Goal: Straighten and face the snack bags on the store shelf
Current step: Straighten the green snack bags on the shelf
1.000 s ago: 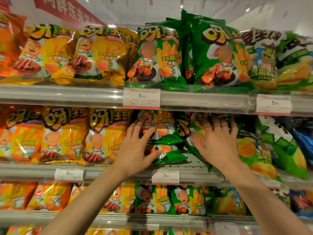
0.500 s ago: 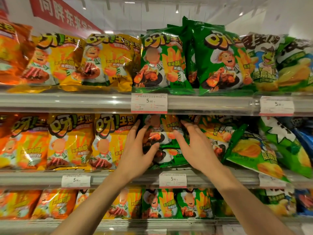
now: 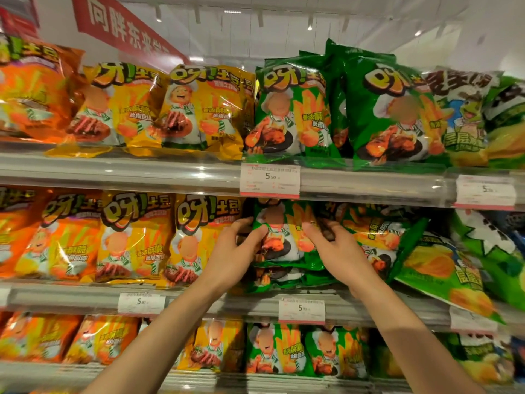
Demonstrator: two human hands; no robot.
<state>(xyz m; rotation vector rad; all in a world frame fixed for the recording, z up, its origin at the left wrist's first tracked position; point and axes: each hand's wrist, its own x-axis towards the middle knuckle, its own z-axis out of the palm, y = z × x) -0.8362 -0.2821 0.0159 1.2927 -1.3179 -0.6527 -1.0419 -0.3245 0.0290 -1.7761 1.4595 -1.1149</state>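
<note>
On the middle shelf a green snack bag stands upright, facing me, under a price tag. My left hand grips its left edge and my right hand grips its right edge. Another green bag lies flat beneath it. To the right, a green bag leans tilted behind my right hand, and a lime-green chip bag slants over the shelf edge. Yellow bags stand in a neat row to the left.
The upper shelf carries orange, yellow and green bags facing forward. The lower shelf holds more yellow and green bags. Price tags hang on the shelf rails. A red banner hangs at the upper left.
My right hand has moved left from the tilted bags onto the green bag's right edge. Both hands have closed on that bag, which now stands more upright.
</note>
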